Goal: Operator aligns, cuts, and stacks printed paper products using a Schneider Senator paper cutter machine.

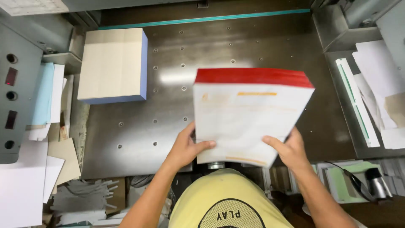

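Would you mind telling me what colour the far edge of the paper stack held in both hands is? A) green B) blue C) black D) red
D: the stack of sheets, held by the left hand and the right hand, has a red band along its far edge.

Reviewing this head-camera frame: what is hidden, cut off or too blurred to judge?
- Print on the paper stack: motion-blurred, unreadable.
- Fingers of the left hand and right hand: hidden under the stack, only thumbs show.
- Blue-edged block: underside hidden against the metal table.
- Papers at right: cut off by the frame edge.
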